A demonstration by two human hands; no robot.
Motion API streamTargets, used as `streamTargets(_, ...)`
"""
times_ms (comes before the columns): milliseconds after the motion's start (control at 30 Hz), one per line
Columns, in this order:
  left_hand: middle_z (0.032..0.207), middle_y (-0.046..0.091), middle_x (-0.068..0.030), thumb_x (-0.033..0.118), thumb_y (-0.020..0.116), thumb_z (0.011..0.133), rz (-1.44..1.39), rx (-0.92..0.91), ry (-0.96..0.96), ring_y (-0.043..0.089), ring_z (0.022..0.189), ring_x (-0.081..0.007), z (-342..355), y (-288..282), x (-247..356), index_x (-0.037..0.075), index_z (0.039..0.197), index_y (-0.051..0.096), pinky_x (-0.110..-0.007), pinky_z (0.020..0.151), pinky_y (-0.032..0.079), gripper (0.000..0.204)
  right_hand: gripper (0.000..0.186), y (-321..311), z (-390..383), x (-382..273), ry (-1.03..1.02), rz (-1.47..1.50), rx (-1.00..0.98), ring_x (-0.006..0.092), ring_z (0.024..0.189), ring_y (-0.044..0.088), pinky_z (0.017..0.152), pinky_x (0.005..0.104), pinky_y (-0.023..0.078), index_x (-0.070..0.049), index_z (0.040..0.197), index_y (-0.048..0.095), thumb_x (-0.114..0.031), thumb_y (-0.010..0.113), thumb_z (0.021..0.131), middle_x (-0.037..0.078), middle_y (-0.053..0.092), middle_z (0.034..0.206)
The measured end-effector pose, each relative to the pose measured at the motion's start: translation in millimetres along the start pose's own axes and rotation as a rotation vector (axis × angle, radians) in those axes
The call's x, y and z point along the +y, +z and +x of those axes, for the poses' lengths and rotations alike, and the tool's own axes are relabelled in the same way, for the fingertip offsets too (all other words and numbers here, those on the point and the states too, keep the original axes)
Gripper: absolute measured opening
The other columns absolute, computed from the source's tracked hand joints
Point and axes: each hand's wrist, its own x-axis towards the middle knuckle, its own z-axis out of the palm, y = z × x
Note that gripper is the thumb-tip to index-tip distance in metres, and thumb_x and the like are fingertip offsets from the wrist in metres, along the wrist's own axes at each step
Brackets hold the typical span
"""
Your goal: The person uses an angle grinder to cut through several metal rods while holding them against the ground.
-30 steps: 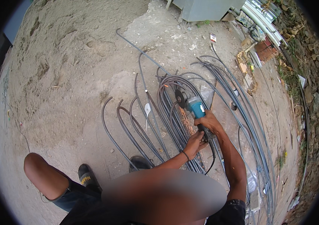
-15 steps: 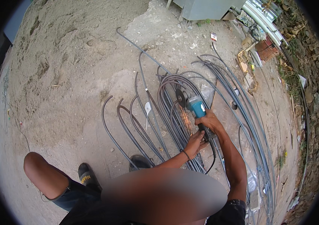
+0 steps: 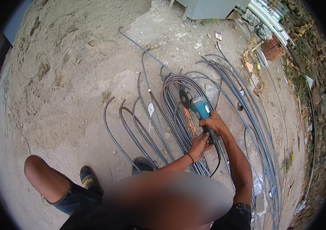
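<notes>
A teal angle grinder (image 3: 202, 110) is held in both my hands over a bundle of bent steel rebar (image 3: 172, 111). My right hand (image 3: 216, 123) wraps round the teal body. Closer to me, my left hand (image 3: 200, 146) grips the black rear handle, and the power cord trails back from it. The dark cutting disc (image 3: 185, 99) meets the bars near their looped bend, though the exact point of contact is hidden. Orange sparks (image 3: 190, 122) stream from the disc back along the rebar toward me.
More long rebar (image 3: 255, 115) lies to the right, and loose hooked bar ends (image 3: 111, 124) spread to the left. A grey metal box (image 3: 209, 9) stands at the far side, near white pipes (image 3: 268, 21). My shoe (image 3: 143, 165) is beside the bars.
Sparks continue, spreading slightly differently along the bars. The grinder and both hands have barely moved.
</notes>
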Motion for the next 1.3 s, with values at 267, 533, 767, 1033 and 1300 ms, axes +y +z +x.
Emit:
streamTargets(267,0.132,0.051,-0.0098,0.03,0.041,0.108,-0.019,0.006,-0.003,0.055,0.121,-0.0262,0,0,1,0.005,0.15,0.03,-0.042,0.111,0.043,0.05,0.053,1,4,2,0.013,-0.02,-0.039,0.0272,0.073,0.063,0.068,0.0365,0.05,0.007,0.093,0.064,-0.024,0.078,0.053,0.016,0.066,0.082)
streamTargets(533,0.129,0.053,-0.0077,0.028,0.04,0.108,0.01,0.013,-0.018,0.056,0.118,-0.0239,-1,2,2,0.006,0.146,0.035,-0.041,0.11,0.044,0.045,0.05,0,6,8,0.011,0.002,-0.043,0.0261,0.071,0.062,0.067,0.0358,0.049,0.006,0.091,0.064,-0.023,0.078,0.054,0.015,0.066,0.08)
streamTargets(767,0.128,0.054,-0.0077,0.029,0.041,0.108,-0.008,0.017,-0.01,0.058,0.116,-0.024,-2,1,2,0.005,0.144,0.038,-0.04,0.108,0.045,0.043,0.047,4,8,9,0.01,-0.034,-0.016,0.0263,0.071,0.062,0.067,0.0359,0.049,0.005,0.089,0.065,-0.023,0.078,0.054,0.015,0.065,0.079)
streamTargets(1033,0.127,0.055,-0.0081,0.029,0.04,0.108,-0.016,0.002,0.018,0.057,0.117,-0.0229,-3,2,1,0.004,0.142,0.038,-0.04,0.111,0.044,0.043,0.047,3,7,9,0.025,-0.029,-0.024,0.0266,0.073,0.063,0.068,0.0358,0.049,0.006,0.09,0.065,-0.023,0.077,0.054,0.015,0.066,0.081)
streamTargets(1300,0.124,0.055,-0.0072,0.03,0.042,0.107,0.015,0.037,-0.014,0.058,0.114,-0.0221,-7,6,5,0.005,0.143,0.039,-0.039,0.11,0.045,0.043,0.051,-2,-6,-10,0.021,-0.006,-0.044,0.0274,0.073,0.063,0.069,0.0363,0.049,0.006,0.094,0.064,-0.024,0.077,0.055,0.016,0.067,0.082)
